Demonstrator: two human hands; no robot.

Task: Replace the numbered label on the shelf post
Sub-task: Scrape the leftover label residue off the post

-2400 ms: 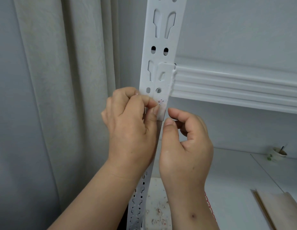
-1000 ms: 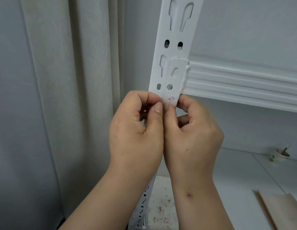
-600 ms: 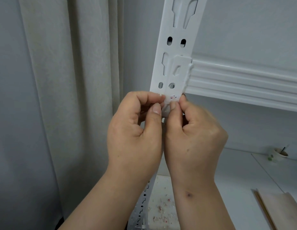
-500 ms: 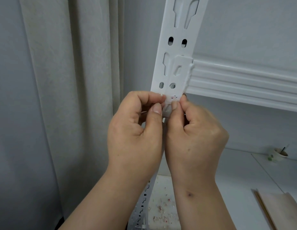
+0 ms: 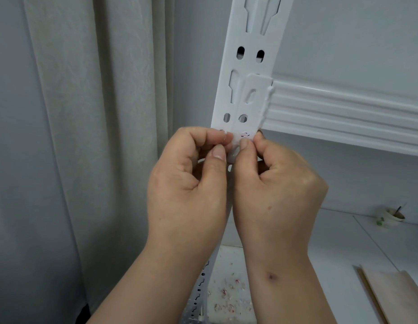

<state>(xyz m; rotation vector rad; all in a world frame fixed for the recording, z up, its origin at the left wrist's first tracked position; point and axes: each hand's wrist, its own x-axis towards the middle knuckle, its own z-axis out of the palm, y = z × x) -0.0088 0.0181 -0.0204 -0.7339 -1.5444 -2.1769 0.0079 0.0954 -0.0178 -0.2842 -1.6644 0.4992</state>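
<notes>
White slotted metal shelf post (image 5: 246, 66) beside grey curtain (image 5: 98, 113); both hands' fingers (image 5: 244, 143) pinch its small white label (image 5: 238, 141); red-white scraps (image 5: 229, 298) on shelf below

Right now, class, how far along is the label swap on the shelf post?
Done: torn paper scraps on the lower shelf suggest scraping has gone on. In hand: left hand and right hand pick at the label remnant on the shelf post. Left: clearing it, sticking a new label; none visible.

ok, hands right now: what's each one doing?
Left hand: closed, pinching the label on the post.
Right hand: closed, pinching the same label.
</notes>
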